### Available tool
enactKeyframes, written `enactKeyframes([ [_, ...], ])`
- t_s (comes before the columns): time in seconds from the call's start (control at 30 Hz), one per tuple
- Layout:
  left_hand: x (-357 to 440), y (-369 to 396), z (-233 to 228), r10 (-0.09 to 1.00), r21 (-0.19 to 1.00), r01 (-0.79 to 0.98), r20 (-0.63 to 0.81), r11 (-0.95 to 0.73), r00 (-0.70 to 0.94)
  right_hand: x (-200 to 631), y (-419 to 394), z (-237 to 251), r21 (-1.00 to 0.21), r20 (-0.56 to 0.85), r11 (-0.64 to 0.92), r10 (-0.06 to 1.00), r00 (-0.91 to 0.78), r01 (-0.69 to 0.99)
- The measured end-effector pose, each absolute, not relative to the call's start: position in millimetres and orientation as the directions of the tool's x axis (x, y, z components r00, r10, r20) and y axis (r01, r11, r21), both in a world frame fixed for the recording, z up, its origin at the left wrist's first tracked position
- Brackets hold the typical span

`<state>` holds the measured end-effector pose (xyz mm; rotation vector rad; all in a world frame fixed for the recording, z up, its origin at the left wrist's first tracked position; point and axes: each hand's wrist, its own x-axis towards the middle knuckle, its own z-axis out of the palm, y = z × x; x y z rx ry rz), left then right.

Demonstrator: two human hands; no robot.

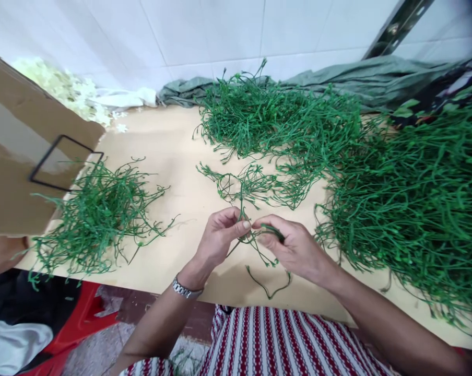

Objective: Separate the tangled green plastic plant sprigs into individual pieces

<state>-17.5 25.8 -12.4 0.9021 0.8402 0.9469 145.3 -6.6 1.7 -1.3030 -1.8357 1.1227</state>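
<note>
My left hand [222, 235], with a metal watch on the wrist, pinches a thin branching green stem [241, 201] between thumb and forefinger. Its upper part points away from me, and thin branches hang below the fingers. Close on the right, my right hand [298, 250] is curled around a small bunch of green stems [273, 231], its fingertips almost meeting the left thumb. Exactly where the two hands' stems cross is hard to see. A single forked green stem [270, 296] lies on the table just below the hands.
A small pile of stems [255, 183] lies beyond my hands, with a larger heap [275, 115] behind it. A dense heap [416, 209] fills the right side. Another pile [98, 219] lies left, by a cardboard box [28, 136]. Another person's arm [3, 256] shows at the left edge.
</note>
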Motion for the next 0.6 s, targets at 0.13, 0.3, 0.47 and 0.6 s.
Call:
enactKeyframes([
  [0.13, -10.8, 19.5, -15.2, 0.953, 0.91, -0.326, -0.183, 0.258, 0.242, 133.2, -8.1, -9.9, -0.853, 0.011, 0.135, 0.97, -0.241, 0.505],
  [0.3, -8.0, 11.1, -19.2, 0.986, 0.955, -0.27, -0.082, 0.119, 0.144, 135.0, -10.5, -13.2, -0.823, 0.152, 0.235, 0.968, -0.197, 0.517],
  [0.47, -13.1, 5.2, -18.4, 0.993, 0.992, -0.058, 0.115, -0.113, 0.031, 136.4, -10.7, -13.5, -0.858, 0.133, 0.22, 0.968, -0.213, 0.465],
  [0.6, -15.6, 2.5, -18.2, 0.976, 0.985, -0.151, -0.05, 0.083, 0.211, 133.7, -12.2, -14.7, -0.846, 0.152, 0.249, 0.96, -0.234, 0.472],
])
